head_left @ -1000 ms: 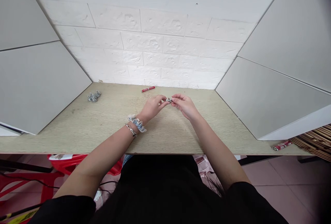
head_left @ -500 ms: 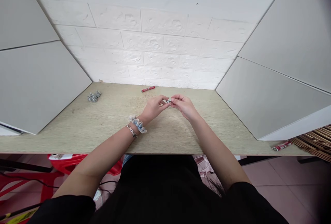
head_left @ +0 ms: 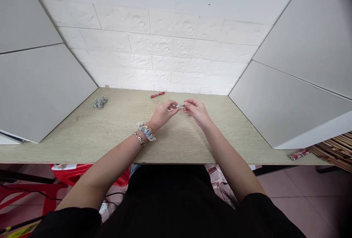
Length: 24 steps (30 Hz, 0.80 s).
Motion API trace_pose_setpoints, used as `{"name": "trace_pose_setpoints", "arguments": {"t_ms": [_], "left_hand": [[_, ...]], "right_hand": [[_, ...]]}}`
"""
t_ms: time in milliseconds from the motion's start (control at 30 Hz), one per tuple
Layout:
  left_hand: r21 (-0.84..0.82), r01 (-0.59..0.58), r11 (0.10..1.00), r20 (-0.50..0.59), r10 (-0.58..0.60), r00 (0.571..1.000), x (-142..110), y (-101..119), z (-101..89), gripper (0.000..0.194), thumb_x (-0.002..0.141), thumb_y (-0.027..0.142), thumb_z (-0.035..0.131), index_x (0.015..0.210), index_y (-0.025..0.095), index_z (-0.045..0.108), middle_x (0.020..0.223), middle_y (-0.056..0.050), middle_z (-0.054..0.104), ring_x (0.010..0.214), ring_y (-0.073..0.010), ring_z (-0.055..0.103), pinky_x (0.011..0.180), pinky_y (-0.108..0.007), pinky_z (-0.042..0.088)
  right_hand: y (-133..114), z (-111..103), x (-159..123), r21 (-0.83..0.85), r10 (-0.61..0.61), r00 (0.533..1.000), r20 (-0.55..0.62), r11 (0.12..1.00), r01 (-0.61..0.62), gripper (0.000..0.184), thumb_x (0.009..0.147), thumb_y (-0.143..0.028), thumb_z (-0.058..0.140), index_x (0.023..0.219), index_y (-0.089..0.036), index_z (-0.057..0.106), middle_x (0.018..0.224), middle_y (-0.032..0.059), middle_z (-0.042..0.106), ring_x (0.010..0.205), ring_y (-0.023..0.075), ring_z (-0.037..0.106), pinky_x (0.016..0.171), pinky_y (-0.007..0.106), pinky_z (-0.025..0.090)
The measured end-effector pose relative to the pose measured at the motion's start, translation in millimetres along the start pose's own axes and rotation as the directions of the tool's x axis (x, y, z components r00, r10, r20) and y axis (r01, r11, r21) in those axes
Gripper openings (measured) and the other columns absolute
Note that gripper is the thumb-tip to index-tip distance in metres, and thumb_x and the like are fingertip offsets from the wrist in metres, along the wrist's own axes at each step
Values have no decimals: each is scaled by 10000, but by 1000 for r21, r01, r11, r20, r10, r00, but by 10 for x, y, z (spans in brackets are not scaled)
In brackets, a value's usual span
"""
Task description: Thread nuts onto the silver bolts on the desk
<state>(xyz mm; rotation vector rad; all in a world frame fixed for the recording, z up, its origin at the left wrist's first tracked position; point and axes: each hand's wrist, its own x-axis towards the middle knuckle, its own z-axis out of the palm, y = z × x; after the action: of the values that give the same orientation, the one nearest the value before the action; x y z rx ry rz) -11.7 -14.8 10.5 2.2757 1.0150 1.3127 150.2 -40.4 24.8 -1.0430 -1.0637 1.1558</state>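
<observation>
My left hand (head_left: 164, 113) pinches a small silver nut (head_left: 176, 106) between thumb and fingertips, above the middle of the table. Across from it, my right hand (head_left: 197, 113) grips a thin metal bolt (head_left: 182, 105), its shank pointing left toward the nut. A narrow gap separates the two pieces. Fingers cover the bolt's other end. Farther left on the table stands a cluster of several silver bolts (head_left: 99, 102), most with their shanks up.
On the wooden table (head_left: 115, 128), a red pen-like stick (head_left: 157, 94) lies near the white brick-pattern wall (head_left: 162, 47). Grey panels (head_left: 41, 87) flank both sides. At the front right are a red-and-silver cylinder (head_left: 299, 154) and a brown slatted item (head_left: 334, 150).
The bolt and nut, together earlier, are now apart. My right hand has shifted slightly right with the bolt; my left hand has barely moved.
</observation>
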Motion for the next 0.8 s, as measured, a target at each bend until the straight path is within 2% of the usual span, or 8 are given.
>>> {"name": "trace_pose_setpoints", "arguments": {"t_ms": [100,167,267,367,467,633,800], "left_hand": [[44,31,999,97,-35,995,17,-12,-27,198,785,339,594,897,176,575,858,-13,667,762,-128,636,715,-248,492],[110,23,994,239,-49,970,22,-34,-41,192,797,344,573,900,181,580,841,-9,667,763,-136,632,710,-253,476],[256,-49,965,461,-77,884,21,-81,-42,182,800,326,550,899,182,601,838,-25,665,767,-162,614,678,-261,446],[311,-95,946,571,-106,814,21,-134,-15,165,784,286,546,886,177,617,847,-37,658,753,-167,593,655,-258,420],[261,-83,962,595,-92,799,29,-199,31,176,782,296,548,878,171,624,847,-38,649,765,-166,578,674,-257,415],[202,-65,977,591,-68,804,46,-309,94,193,774,309,556,864,161,641,891,-51,634,833,-176,561,754,-274,414],[190,-9,982,576,-104,811,51,-370,106,216,750,349,584,846,165,645,895,-47,626,848,-182,552,764,-287,411]], "right_hand": [[-5,-40,25,-82,-63,995,-83,995,56,310,624,-382,693,830,-171,597,716,-16,599,573,68,536,562,215,459],[-5,-66,44,-84,-93,987,-128,993,82,314,643,-402,670,845,-174,594,736,-14,601,561,61,519,538,206,440],[8,-92,69,-58,-107,982,-157,993,99,323,650,-416,660,854,-175,590,751,-12,602,548,54,510,526,200,428],[28,-96,80,-61,-101,985,-140,994,94,336,648,-427,662,859,-175,589,752,-12,604,535,51,509,520,197,425],[37,-90,78,-70,-93,988,-126,994,85,347,643,-436,666,860,-176,590,742,-17,604,512,46,498,513,199,421],[25,-83,72,-30,-84,985,-151,996,80,336,633,-415,682,847,-172,591,729,-25,610,488,40,499,501,194,427],[5,-70,73,82,-94,981,-171,991,109,303,638,-382,698,811,-171,566,677,-36,610,476,34,500,500,175,436]]}}
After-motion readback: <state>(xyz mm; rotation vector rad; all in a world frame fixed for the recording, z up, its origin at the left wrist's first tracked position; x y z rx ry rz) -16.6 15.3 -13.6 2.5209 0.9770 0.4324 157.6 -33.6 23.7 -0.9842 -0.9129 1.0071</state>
